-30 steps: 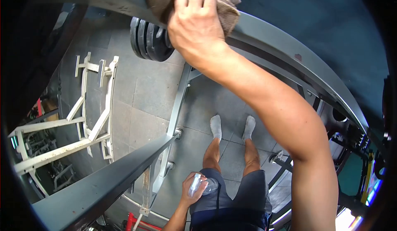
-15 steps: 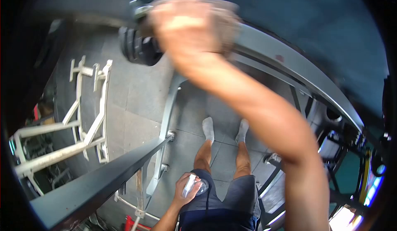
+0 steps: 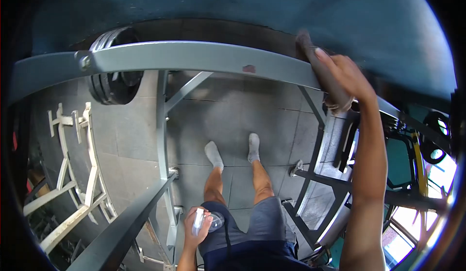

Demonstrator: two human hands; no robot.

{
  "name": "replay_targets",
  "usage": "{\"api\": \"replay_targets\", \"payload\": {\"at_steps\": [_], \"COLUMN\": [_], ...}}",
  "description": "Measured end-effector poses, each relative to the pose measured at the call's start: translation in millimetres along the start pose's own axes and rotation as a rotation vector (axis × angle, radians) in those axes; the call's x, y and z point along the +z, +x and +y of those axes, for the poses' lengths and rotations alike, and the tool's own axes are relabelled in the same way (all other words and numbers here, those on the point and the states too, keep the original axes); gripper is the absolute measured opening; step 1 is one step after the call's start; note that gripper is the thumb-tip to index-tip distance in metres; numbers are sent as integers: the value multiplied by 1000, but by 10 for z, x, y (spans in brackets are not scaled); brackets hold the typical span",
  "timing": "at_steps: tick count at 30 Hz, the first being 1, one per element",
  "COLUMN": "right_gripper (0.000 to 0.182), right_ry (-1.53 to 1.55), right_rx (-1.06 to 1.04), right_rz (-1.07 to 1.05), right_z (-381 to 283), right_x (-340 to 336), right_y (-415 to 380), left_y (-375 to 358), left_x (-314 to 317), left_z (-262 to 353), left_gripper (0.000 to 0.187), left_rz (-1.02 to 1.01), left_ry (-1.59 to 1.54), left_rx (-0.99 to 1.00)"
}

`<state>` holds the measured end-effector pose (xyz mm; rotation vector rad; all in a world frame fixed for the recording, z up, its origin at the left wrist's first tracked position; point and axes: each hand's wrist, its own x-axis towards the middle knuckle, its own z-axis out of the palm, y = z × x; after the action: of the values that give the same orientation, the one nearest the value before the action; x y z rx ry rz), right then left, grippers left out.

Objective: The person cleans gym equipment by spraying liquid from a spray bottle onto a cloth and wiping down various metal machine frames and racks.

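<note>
My left hand, low in the view near my thigh, is closed round a spray bottle with a white trigger head and a clear body. My right hand presses a brownish-grey cloth on the right part of a grey metal crossbeam. The cloth is folded over the beam, and its far end is blurred. A reddish worn patch marks the beam's near face, left of the cloth.
Black weight plates hang at the beam's left. A cream metal frame stands on the left, and a slanting grey bar runs nearby. Dark gym machine parts are on the right. My socked feet stand on grey floor tiles.
My right hand has slid the cloth rightward along the beam, away from the weight plates. The view has shifted, too. My left hand still holds the spray bottle low by my thigh.
</note>
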<state>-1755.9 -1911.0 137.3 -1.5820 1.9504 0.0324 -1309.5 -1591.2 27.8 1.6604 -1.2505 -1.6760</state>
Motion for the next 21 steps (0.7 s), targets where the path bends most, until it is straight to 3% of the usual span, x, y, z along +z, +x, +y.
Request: {"api": "replay_targets", "payload": {"at_steps": [2, 3, 4, 5, 6, 7, 9, 10, 13, 15, 16, 17, 19, 21], "right_gripper": [78, 82, 81, 77, 77, 74, 72, 72, 73, 76, 74, 72, 64, 55], "right_ry": [154, 83, 172, 167, 217, 130, 126, 232, -85, -250, -265, -281, -335, -311], "right_rx": [-20, 66, -241, -236, -406, -438, -497, -344, -462, -390, -337, -287, -367, -502], "right_rz": [-288, -405, -524, -547, -536, -484, -357, -436, -94, 2, 53, 105, 529, 766], "right_z": [-128, -423, -517, -920, -1169, -1397, -1518, -1420, -868, -334, -63, 235, 944, 1677], "right_x": [-104, -51, 115, 104, 174, 347, 433, 223, 60, -55, -114, -157, -93, -178], "right_y": [193, 266, 594, 590, 631, 813, 861, 562, 117, -122, -263, -400, -641, -840], "left_y": [40, 33, 53, 86, 126, 134, 170, 184, 196, 262, 283, 278, 246, 275], "left_x": [13, 26, 29, 46, 78, 131, 234, 271, 407, 525, 589, 587, 559, 739], "left_z": [94, 26, 33, 80, 162, 192, 278, 312, 383, 417, 417, 321, 69, 100], "left_gripper": [13, 14, 16, 18, 21, 16, 16, 16, 20, 26, 21, 32, 56, 53], "left_rz": [-64, -72, -115, -157, -191, -175, -214, -229, -260, -277, -277, -280, -289, -307], "left_ry": [11, 27, 48, 69, 77, 61, 109, 129, 166, 190, 178, 263, 439, 469], "left_rx": [-26, 30, 54, 78, 75, 69, 108, 127, 145, 102, 117, 167, 268, 373]}}
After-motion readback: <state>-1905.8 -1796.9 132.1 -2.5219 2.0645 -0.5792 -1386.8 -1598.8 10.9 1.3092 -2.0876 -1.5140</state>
